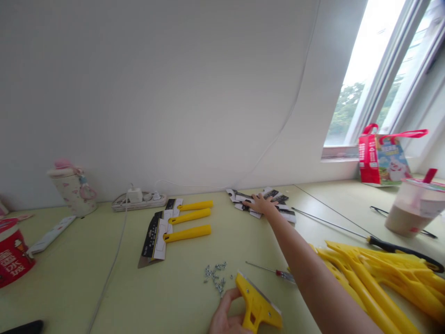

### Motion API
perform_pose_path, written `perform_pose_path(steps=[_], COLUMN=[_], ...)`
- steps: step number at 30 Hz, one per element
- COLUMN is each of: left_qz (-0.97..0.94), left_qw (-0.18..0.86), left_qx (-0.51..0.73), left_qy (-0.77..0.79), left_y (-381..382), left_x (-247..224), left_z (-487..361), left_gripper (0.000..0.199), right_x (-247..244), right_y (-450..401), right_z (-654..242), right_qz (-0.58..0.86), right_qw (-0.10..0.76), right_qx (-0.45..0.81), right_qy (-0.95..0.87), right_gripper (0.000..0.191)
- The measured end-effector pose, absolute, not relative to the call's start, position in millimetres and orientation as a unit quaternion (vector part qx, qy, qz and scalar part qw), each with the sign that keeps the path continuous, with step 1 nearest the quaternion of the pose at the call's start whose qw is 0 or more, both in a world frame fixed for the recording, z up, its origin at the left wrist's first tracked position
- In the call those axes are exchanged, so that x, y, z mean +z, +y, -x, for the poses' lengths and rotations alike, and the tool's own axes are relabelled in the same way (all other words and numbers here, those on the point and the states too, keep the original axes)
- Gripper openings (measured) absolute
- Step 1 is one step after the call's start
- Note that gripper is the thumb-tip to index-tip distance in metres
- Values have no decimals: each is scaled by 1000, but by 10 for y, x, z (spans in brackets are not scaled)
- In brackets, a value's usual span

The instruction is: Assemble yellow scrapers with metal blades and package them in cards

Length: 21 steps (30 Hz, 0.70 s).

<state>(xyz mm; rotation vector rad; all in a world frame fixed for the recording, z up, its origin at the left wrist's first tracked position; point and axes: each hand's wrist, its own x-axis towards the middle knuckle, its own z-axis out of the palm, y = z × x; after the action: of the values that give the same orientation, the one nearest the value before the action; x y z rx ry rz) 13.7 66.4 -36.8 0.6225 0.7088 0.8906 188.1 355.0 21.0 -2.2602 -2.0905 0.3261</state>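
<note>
My left hand point(227, 315) is closed around a yellow scraper point(259, 304), its wide head turned up and a metal blade strip along its edge. With fingers spread, my right hand point(263, 204) lies over a loose pile of black-and-white cardboard sleeves point(287, 215) near the wall. Whether its fingertips pinch one cannot be made out. Small screws point(217, 276) are scattered just beyond my left hand. A small screwdriver point(271, 270) with a red and clear handle lies between the two, its end partly hidden by my right forearm.
Three yellow-handled scrapers with card sleeves point(187, 233) lie left of centre. Yellow scraper bodies point(378, 278) are heaped at right, beside a long black-handled screwdriver point(385, 246). A drink cup point(413, 208), gift bag point(384, 160), power strip point(139, 202), bottle point(74, 190) and red tub point(14, 255) stand around.
</note>
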Motion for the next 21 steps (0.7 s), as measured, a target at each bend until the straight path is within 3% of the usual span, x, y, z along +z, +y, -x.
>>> perform_pose_path(steps=[9, 21], left_qz=[-341, -358], left_qw=[763, 705], left_qx=[426, 466], left_qy=[347, 396], left_y=[427, 194], left_x=[-19, 205], left_z=[-151, -88], left_gripper=[56, 61], right_x=[164, 437], right_y=[2955, 2240], right_z=[-1714, -1717], right_qz=[728, 717], right_qw=[14, 84], right_qx=[100, 92], right_qy=[-678, -686], right_gripper=[87, 72])
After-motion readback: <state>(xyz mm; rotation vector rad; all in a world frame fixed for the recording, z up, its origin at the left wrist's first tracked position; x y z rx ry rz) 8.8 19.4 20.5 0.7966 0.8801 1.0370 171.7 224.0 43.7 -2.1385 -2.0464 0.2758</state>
